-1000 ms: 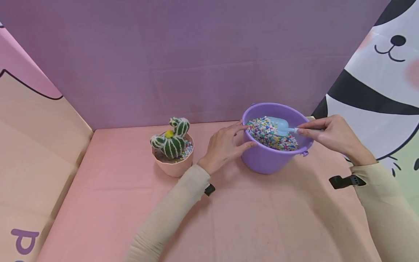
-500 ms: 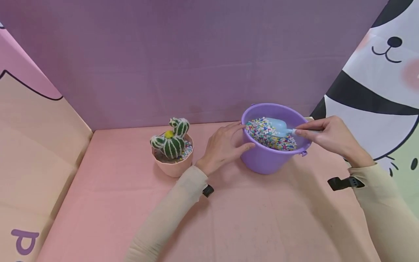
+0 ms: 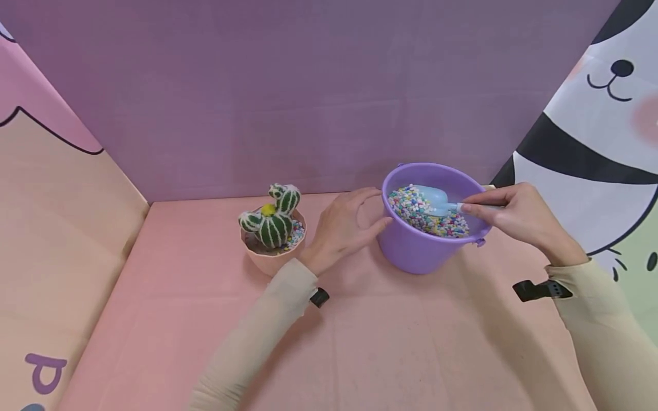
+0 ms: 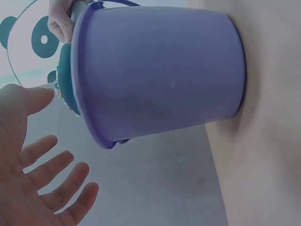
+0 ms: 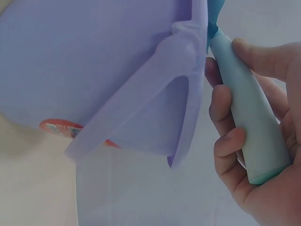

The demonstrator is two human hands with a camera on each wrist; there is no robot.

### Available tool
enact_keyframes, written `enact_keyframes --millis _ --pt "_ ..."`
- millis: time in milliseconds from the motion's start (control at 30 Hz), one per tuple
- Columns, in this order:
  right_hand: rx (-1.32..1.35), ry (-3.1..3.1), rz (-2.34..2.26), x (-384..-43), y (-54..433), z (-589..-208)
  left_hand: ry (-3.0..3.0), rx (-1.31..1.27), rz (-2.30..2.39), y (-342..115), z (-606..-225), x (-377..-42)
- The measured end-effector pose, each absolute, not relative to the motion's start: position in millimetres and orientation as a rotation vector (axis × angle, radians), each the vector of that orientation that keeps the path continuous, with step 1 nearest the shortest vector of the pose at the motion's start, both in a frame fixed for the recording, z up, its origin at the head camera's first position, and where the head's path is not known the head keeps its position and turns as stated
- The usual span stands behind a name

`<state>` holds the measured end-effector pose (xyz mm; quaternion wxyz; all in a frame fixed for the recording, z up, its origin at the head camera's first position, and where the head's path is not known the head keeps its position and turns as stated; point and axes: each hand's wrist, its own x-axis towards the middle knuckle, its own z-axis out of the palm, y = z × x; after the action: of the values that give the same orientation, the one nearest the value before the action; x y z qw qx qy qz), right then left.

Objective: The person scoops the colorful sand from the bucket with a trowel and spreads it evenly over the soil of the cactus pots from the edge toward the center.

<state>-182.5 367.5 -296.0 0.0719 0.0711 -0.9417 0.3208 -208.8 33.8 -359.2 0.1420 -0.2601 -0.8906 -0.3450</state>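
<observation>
— Toward nine o'clock from the right hand point(image 3: 526, 220), head view, lay the blue scoop point(image 3: 436, 201), front end among beads point(image 3: 443, 227) inside the purple bucket point(image 3: 413, 257). Long axis ran roughly nine to three.
— Which hand was nearer?
— Right; it gripped the scoop. Left hand point(image 3: 339, 231) stood at the bucket's nine o'clock, between it and the cactus pot point(image 3: 269, 264).
— Left wrist view?
— Left hand empty, fingers loose; a gap showed before the bucket, which sat toward two o'clock. Scoop blade point(image 4: 67, 77), near one.
— Right wrist view?
— Fingers wrapped the pale handle point(image 5: 254, 117), slanting eleven to five, blade end at eleven. Rim point(image 5: 200, 14) just beside; contact, couldn't tell. Judged that crossing the key relation.
</observation>
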Motion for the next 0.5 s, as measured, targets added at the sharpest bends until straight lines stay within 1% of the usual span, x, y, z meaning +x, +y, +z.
enact_keyframes --millis 267,500 --pt "0.258 -2.834 0.95 -179 359 -291 -2.539 -0.805 -0.973 21 -350 -202" --pt "0.27 -2.85 0.944 -179 352 -292 -2.488 -0.794 -1.019 11 -343 -198"
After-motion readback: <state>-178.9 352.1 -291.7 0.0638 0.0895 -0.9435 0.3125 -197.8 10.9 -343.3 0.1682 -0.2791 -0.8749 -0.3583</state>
